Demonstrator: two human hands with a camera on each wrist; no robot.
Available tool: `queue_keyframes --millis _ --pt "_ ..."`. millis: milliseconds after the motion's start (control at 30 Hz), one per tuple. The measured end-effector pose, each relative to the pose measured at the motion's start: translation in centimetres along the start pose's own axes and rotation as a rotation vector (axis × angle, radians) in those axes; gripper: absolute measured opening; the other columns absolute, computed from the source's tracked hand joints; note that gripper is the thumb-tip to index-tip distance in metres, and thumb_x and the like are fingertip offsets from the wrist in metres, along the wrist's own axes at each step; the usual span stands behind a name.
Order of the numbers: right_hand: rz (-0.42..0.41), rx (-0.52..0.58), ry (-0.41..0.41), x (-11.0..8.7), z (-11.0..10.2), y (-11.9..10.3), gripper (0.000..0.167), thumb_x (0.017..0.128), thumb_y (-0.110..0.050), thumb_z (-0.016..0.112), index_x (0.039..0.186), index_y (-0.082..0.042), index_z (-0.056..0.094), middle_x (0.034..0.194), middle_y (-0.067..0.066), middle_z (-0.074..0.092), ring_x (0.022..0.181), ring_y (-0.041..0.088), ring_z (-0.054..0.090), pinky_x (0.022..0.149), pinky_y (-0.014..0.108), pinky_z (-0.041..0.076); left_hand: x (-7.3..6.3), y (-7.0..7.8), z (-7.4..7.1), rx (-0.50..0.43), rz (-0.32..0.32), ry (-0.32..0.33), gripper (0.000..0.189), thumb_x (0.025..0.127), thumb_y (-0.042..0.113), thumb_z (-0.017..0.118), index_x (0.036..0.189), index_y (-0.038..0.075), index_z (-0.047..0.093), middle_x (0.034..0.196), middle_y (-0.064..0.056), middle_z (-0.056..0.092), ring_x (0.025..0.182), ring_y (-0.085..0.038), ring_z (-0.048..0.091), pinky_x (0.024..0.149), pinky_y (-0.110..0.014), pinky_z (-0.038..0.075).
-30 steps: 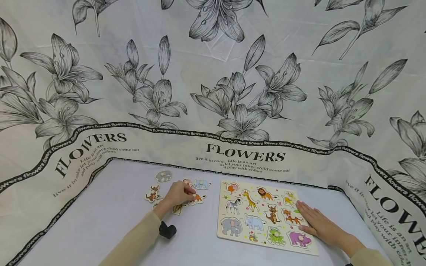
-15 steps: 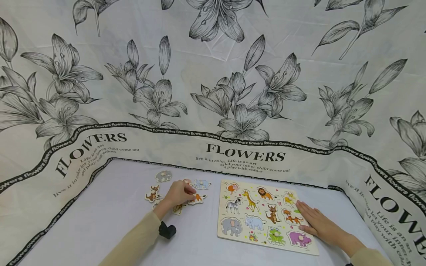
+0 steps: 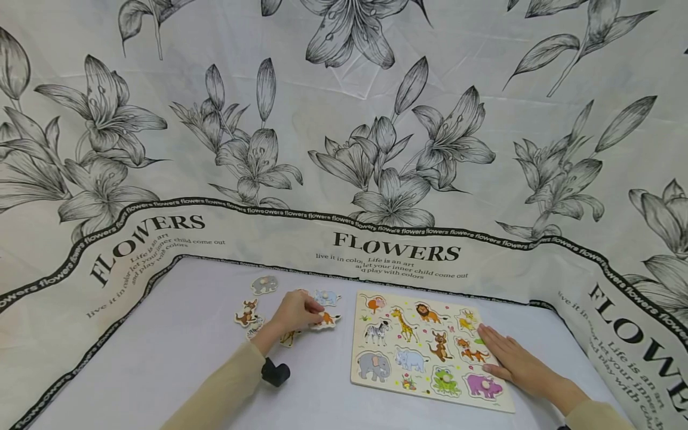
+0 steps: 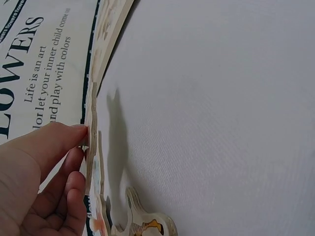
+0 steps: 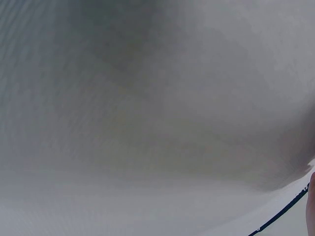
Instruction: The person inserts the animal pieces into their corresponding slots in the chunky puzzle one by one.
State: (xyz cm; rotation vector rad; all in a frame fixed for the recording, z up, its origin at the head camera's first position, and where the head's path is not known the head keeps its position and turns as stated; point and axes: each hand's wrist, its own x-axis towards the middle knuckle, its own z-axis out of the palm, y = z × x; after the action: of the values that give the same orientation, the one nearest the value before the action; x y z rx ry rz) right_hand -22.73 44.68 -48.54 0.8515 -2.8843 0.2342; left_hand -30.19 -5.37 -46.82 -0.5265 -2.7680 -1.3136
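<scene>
My left hand (image 3: pixel 295 312) pinches an orange animal puzzle piece (image 3: pixel 328 321) between thumb and fingers. Its face is partly covered by the fingertips. The left wrist view shows that piece (image 4: pixel 91 147) edge-on, above its shadow on the cloth. A giraffe piece (image 3: pixel 287 338) lies under the wrist, and a blue rhino piece (image 3: pixel 326 297) sits just beyond the fingers. My right hand (image 3: pixel 516 361) rests with straight fingers along the right edge of the wooden animal puzzle board (image 3: pixel 430 352). In the right wrist view only a sliver of that hand (image 5: pixel 311 209) shows.
Left of the hand lie a grey elephant piece (image 3: pixel 264 285), a kangaroo piece (image 3: pixel 246 313) and a partly hidden zebra piece (image 3: pixel 255 328). A knobbed purple hippo piece (image 3: pixel 484 387) and a green frog piece (image 3: pixel 446 381) sit in the board. Flower-printed cloth (image 3: pixel 344 179) rises behind.
My left hand has shifted slightly right, lifting the orange animal puzzle piece with it. More of the zebra piece now shows. The right hand and board have not moved.
</scene>
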Motion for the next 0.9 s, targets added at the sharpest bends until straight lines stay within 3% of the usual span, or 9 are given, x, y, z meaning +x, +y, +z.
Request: queue_keyframes --millis 233,500,900 --pt "0.009 0.012 -0.009 -0.1 0.0 0.0 0.07 0.095 -0.033 0.056 0.147 0.004 0.029 0.152 0.023 0.033 0.131 -0.023 -0.019 0.102 0.002 -0.016 0.5 0.5 1.2 -0.03 0.019 -0.018 0.009 0.076 0.005 0.078 0.084 0.005 0.076 0.076 -0.005 0.073 0.062 -0.004 0.061 0.056 -0.017 0.05" --pt "0.018 0.012 -0.015 -0.1 -0.1 0.0 0.07 0.095 -0.034 0.056 0.148 0.003 0.029 0.154 0.02 0.031 0.131 -0.023 -0.019 0.102 0.002 -0.017 0.7 2.1 2.2 -0.067 0.013 -0.049 0.011 0.075 0.005 0.078 0.086 0.005 0.076 0.078 -0.004 0.073 0.064 -0.004 0.06 0.058 -0.018 0.05" --pt "0.072 0.047 -0.064 0.2 -0.4 -0.1 0.072 0.096 -0.039 0.053 0.149 0.003 0.027 0.149 0.028 0.033 0.127 -0.026 -0.021 0.1 0.001 -0.018 1.3 3.9 3.6 -0.081 0.019 -0.079 0.011 0.076 0.006 0.078 0.087 0.006 0.076 0.078 -0.003 0.073 0.062 -0.004 0.058 0.057 -0.017 0.049"
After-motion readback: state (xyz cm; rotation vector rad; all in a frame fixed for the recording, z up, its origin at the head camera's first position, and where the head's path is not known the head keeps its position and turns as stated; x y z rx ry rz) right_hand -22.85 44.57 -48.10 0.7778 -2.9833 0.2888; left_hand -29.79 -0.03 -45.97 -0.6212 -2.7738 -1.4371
